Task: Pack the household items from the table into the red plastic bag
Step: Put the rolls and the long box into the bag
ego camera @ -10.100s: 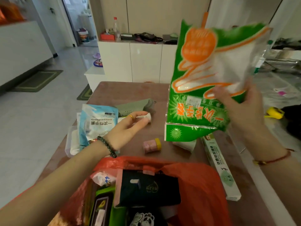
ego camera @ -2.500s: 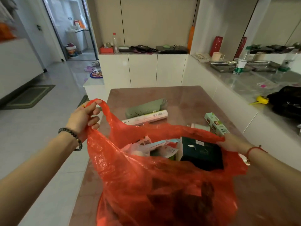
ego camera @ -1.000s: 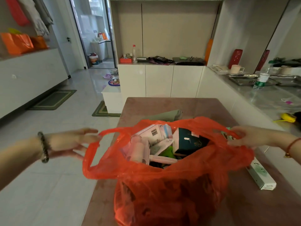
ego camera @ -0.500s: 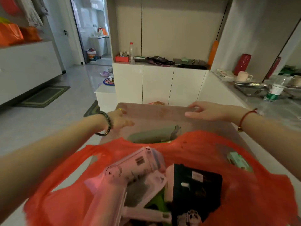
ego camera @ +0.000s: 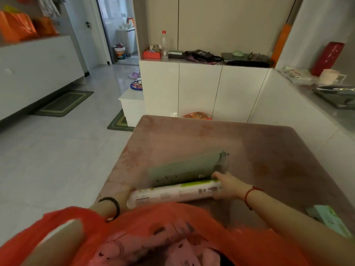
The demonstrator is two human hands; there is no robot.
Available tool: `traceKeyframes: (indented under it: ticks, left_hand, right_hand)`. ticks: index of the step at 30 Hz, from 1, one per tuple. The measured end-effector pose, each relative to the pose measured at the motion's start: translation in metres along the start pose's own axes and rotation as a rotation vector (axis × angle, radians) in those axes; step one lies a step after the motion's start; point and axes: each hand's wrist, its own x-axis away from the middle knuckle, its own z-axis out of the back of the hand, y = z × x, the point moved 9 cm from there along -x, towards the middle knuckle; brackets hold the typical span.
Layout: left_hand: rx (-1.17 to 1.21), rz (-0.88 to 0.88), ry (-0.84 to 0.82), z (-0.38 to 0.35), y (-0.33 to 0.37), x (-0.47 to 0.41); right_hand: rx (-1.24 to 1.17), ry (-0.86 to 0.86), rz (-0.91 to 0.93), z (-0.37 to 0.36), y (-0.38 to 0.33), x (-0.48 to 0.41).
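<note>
Two hands on one item, head view: left hand [ego camera: 124, 196], blurred, seems to wrap the left end of the long white roll [ego camera: 172, 192]; right hand [ego camera: 228, 186] grasps the right end. The roll sits mid-frame, just beyond the red plastic bag [ego camera: 153, 225] that fills the bottom edge, and just in front of a green mat [ego camera: 182, 169] on the table [ego camera: 269, 146]. Best lifted level, then tipped end-first down the bag's side, as the mouth looks crowded. Green box [ego camera: 328, 217], lower right, not yet packed.

White cabinets [ego camera: 199, 89], pale tiled floor [ego camera: 48, 160], perhaps a bathroom doorway [ego camera: 119, 35].
</note>
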Motion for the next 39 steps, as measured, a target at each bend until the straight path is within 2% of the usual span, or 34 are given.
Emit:
traceKeyframes:
  ticks: [4, 8, 10, 12, 14, 17, 19, 22, 25, 29, 34, 37, 39]
  left_hand:
    - [-0.056, -0.058, 0.033, -0.007, 0.006, 0.0]
    - [-0.187, -0.191, -0.057, -0.025, 0.026, -0.005]
    - [-0.314, -0.238, -0.066, -0.03, 0.038, -0.007]
    - [-0.392, -0.277, -0.045, -0.031, 0.044, -0.009]
    - [-0.458, -0.285, 0.013, -0.025, 0.044, -0.007]
    - [-0.493, -0.311, 0.047, -0.006, 0.043, 0.006]
    - [-0.515, -0.332, 0.102, 0.019, 0.041, 0.018]
    - [-0.638, -0.312, 0.196, 0.057, 0.021, 0.036]
    - [-0.634, -0.241, 0.292, 0.09, -0.008, 0.059]
    - [-0.456, -0.195, 0.418, 0.129, -0.031, 0.094]
    - [-0.158, -0.184, 0.569, 0.165, -0.031, 0.154]
    - [0.096, -0.183, 0.609, 0.173, -0.025, 0.193]
    - [0.318, -0.218, 0.598, 0.174, -0.018, 0.219]
  right_hand:
    - [0.299, 0.063, 0.04, -0.002, -0.004, 0.005]
    - [0.526, 0.008, 0.128, -0.003, -0.019, 0.018]
    - [0.442, 0.092, 0.195, 0.012, -0.037, 0.022]
    - [0.223, 0.322, 0.231, 0.047, -0.052, 0.021]
    - [0.154, 0.435, 0.267, 0.068, -0.059, 0.008]
    - [0.36, 0.26, 0.212, 0.053, -0.061, -0.027]
    - [0.437, 0.214, 0.177, 0.043, -0.061, -0.041]
    - [0.501, 0.274, 0.158, 0.036, -0.06, -0.043]
    - [0.505, 0.378, 0.132, 0.044, -0.05, -0.026]
    - [0.214, 0.617, 0.111, 0.108, -0.05, 0.037]
    - [-0.416, 0.956, 0.274, 0.214, -0.08, 0.18]
    - [-0.775, 1.065, 0.369, 0.253, -0.102, 0.272]
    - [-1.013, 1.054, 0.463, 0.265, -0.117, 0.321]
